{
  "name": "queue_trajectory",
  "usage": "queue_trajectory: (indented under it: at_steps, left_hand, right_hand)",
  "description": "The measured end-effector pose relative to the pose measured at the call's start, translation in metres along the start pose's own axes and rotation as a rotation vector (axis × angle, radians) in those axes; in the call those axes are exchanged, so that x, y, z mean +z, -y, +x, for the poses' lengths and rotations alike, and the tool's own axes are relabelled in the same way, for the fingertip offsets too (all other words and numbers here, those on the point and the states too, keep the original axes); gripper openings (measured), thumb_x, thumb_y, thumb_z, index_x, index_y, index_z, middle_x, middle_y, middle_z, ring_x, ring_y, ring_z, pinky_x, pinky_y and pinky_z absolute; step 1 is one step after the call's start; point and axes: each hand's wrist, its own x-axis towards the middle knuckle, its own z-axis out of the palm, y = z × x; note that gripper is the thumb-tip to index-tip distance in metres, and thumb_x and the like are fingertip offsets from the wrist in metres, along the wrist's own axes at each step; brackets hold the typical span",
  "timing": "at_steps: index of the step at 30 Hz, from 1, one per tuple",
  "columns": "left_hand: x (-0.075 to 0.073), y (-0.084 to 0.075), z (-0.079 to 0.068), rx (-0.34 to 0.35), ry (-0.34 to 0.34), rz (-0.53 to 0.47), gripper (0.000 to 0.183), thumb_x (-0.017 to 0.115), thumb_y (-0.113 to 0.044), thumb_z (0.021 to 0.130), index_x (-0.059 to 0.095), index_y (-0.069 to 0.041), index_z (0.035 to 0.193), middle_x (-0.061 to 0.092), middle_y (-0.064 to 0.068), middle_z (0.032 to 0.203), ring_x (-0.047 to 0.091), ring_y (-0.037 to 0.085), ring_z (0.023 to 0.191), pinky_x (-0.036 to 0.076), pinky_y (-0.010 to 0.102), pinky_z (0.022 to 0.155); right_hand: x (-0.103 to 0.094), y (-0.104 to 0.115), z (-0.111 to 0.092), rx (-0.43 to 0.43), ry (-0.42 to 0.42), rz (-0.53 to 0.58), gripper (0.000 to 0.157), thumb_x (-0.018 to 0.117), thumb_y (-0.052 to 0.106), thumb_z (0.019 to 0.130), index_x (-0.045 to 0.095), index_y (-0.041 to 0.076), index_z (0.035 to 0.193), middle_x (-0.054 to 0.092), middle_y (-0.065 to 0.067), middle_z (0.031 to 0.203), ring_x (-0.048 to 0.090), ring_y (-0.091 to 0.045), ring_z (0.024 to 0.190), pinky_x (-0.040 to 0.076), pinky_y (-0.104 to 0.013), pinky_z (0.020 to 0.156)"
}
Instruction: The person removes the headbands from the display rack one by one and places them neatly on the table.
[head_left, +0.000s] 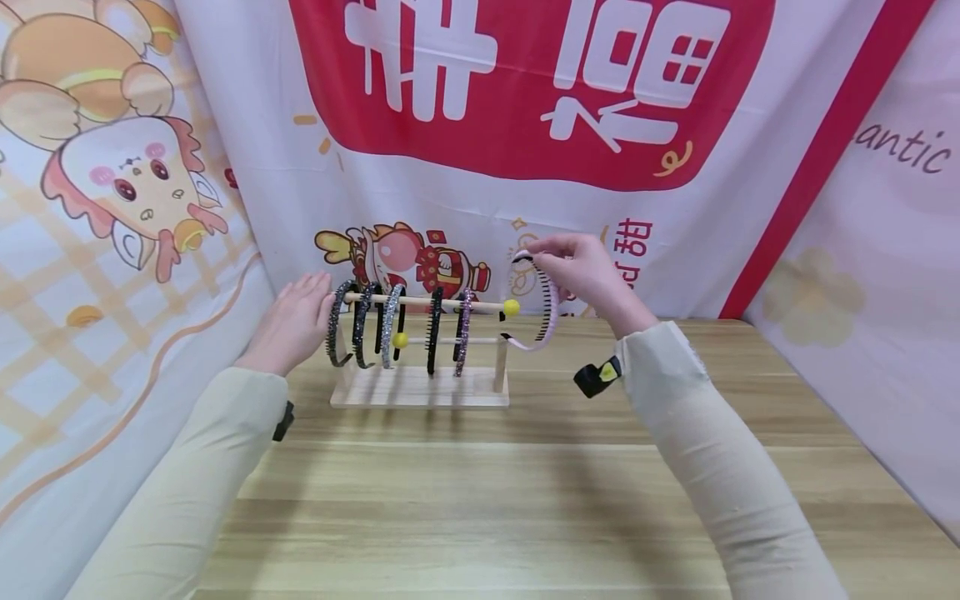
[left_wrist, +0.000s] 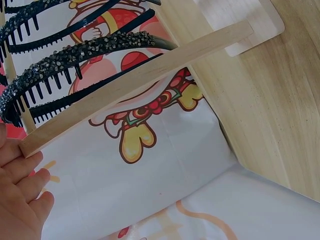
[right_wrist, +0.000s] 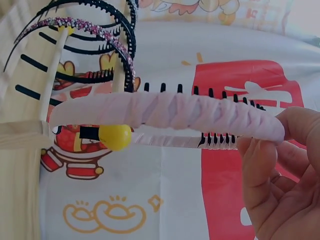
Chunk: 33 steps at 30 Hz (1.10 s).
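Observation:
My right hand (head_left: 588, 271) pinches a pale pink toothed headband (head_left: 553, 310) between thumb and fingers, at the right end of a wooden headband stand (head_left: 420, 393). In the right wrist view the headband (right_wrist: 165, 110) curves around a yellow ball (right_wrist: 115, 137) that caps the upper rod. My left hand (head_left: 288, 325), fingers straight, touches the top of the stand's left post (left_wrist: 100, 95). On the rod hang several headbands: dark beaded ones (head_left: 360, 325) at the left, a silver one (head_left: 389, 321), a black one (head_left: 432, 333) and a pink glittery one (head_left: 464, 333).
The stand rests on a wood-grain table (head_left: 465, 500) close to the printed cloth backdrop (head_left: 525, 167). Cloth walls rise on the left (head_left: 217, 250) and right (head_left: 840, 250). A second yellow ball (head_left: 401, 340) caps a lower rod. A black strap (head_left: 597, 377) is at my right wrist.

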Motion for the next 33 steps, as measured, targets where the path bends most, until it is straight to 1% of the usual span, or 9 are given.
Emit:
queue_trajectory:
  at_steps: [2,5,9,11,15,17,23,27,33]
  left_hand:
    - [0.000,0.000,0.000,-0.001,0.000,0.002,0.049,0.026,-0.022,0.102,0.026,0.011,0.138,0.023,0.028,0.143,0.017,0.042,0.133,0.004,0.048,0.111]
    - [-0.001,0.000,0.000,-0.001,0.004,0.001,0.050,0.026,-0.022,0.102,0.026,0.011,0.138,0.023,0.028,0.143,0.017,0.042,0.133,0.004,0.047,0.111]
    - [-0.001,0.000,0.000,-0.001,0.010,0.003,0.050,0.025,-0.023,0.102,0.026,0.011,0.138,0.023,0.029,0.143,0.017,0.042,0.133,0.004,0.047,0.111]
    - [-0.001,0.000,0.000,-0.002,0.011,0.004,0.050,0.025,-0.023,0.102,0.026,0.011,0.138,0.023,0.028,0.143,0.017,0.042,0.133,0.004,0.047,0.111]
    - [0.000,0.000,0.000,0.001,0.016,0.006,0.050,0.025,-0.023,0.102,0.026,0.012,0.138,0.023,0.029,0.143,0.017,0.043,0.132,0.005,0.048,0.111]
    - [0.000,0.000,0.000,0.002,0.015,0.009,0.050,0.025,-0.022,0.102,0.026,0.012,0.138,0.024,0.029,0.143,0.017,0.043,0.132,0.005,0.048,0.111]
    - [-0.001,-0.001,0.001,0.002,0.010,0.015,0.049,0.027,-0.021,0.102,0.027,0.012,0.138,0.024,0.029,0.143,0.017,0.043,0.132,0.005,0.048,0.111]
    - [-0.002,-0.001,0.000,0.002,0.014,0.010,0.049,0.026,-0.021,0.102,0.026,0.012,0.138,0.024,0.029,0.142,0.017,0.043,0.132,0.005,0.048,0.111]
    - [-0.002,-0.001,0.000,0.004,0.007,0.015,0.048,0.027,-0.020,0.101,0.027,0.012,0.137,0.025,0.029,0.142,0.018,0.043,0.132,0.007,0.049,0.110]
  right_hand:
    - [-0.004,-0.003,0.000,-0.005,-0.015,0.007,0.025,0.057,0.019,0.091,0.066,0.011,0.113,0.063,-0.010,0.095,0.057,-0.022,0.066,0.053,-0.031,0.052]
    - [-0.009,-0.009,-0.001,-0.014,-0.034,0.020,0.026,0.058,0.018,0.091,0.065,0.010,0.114,0.063,-0.010,0.093,0.055,-0.021,0.062,0.052,-0.029,0.050]
    - [-0.014,-0.019,0.000,-0.005,-0.055,0.050,0.027,0.058,0.017,0.091,0.064,0.007,0.114,0.061,-0.013,0.088,0.052,-0.018,0.056,0.051,-0.027,0.049]
    - [-0.015,-0.024,0.000,0.008,-0.064,0.062,0.027,0.058,0.017,0.091,0.064,0.006,0.114,0.061,-0.013,0.091,0.053,-0.017,0.059,0.051,-0.028,0.051]
    - [-0.019,-0.036,0.000,0.036,-0.084,0.097,0.029,0.057,0.018,0.091,0.062,0.006,0.117,0.063,-0.010,0.100,0.058,-0.019,0.071,0.054,-0.029,0.056]
    - [-0.020,-0.043,0.001,0.047,-0.094,0.113,0.031,0.057,0.018,0.091,0.061,0.005,0.119,0.062,-0.011,0.100,0.058,-0.020,0.072,0.055,-0.030,0.057]
    - [-0.025,-0.065,0.003,0.071,-0.140,0.144,0.031,0.057,0.015,0.091,0.060,0.001,0.119,0.059,-0.010,0.090,0.057,-0.017,0.065,0.053,-0.025,0.054]
    - [-0.026,-0.078,0.005,0.101,-0.161,0.170,0.031,0.057,0.012,0.090,0.058,0.000,0.118,0.058,-0.010,0.087,0.057,-0.014,0.062,0.053,-0.025,0.053]
    - [-0.023,-0.097,0.007,0.157,-0.161,0.208,0.033,0.056,0.009,0.090,0.055,-0.003,0.121,0.053,-0.010,0.086,0.055,-0.011,0.058,0.056,-0.026,0.057]
